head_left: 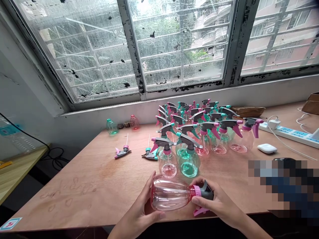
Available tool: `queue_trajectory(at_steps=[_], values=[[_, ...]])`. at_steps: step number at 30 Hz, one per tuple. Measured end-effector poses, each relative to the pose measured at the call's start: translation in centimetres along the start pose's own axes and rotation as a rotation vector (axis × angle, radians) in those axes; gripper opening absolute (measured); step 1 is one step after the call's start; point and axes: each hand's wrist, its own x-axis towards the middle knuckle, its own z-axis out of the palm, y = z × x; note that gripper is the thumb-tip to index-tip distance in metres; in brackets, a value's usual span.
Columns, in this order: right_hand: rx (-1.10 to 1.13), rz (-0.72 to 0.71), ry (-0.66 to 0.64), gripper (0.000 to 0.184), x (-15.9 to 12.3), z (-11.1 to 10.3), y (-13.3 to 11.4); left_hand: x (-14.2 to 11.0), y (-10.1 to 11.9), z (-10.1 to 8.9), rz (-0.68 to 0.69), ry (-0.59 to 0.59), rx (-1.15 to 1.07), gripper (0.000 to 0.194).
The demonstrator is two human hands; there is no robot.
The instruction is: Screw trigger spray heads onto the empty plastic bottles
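A clear pink spray bottle (170, 193) lies on its side in the air near the table's front edge, its base to the left. My left hand (142, 205) wraps round the base end. At the other end, my right hand (214, 197) grips the pink collar and dark grey spray head (206, 192). The pink trigger (200, 211) points down below the right hand. Just behind stand a pink spray bottle (168, 164) and a green spray bottle (189, 162), both with spray heads on.
Several assembled spray bottles (203, 139) crowd the table's back. Two loose spray heads, pink (122, 152) and green (150, 154), lie left of them. A headless green bottle (112, 127) and pink bottle (135, 122) stand behind. Rightward are a power strip (294, 132) and white earphone case (267, 148).
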Motion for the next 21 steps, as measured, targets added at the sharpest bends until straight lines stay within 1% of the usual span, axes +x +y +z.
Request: queue_trajectory(at_steps=[7,15,21], values=[[0.044,0.021,-0.005,0.034,0.01,0.07,0.01,-0.02,0.33,0.05,-0.038,0.006,-0.015,0.096],[0.131,0.036,-0.018,0.037,-0.13,0.27,-0.18,0.06,-0.05,-0.06,-0.033,0.002,-0.006,0.096],[0.150,0.052,-0.005,0.044,-0.37,0.49,-0.27,0.03,-0.29,-0.17,-0.016,-0.003,-0.009,0.095]])
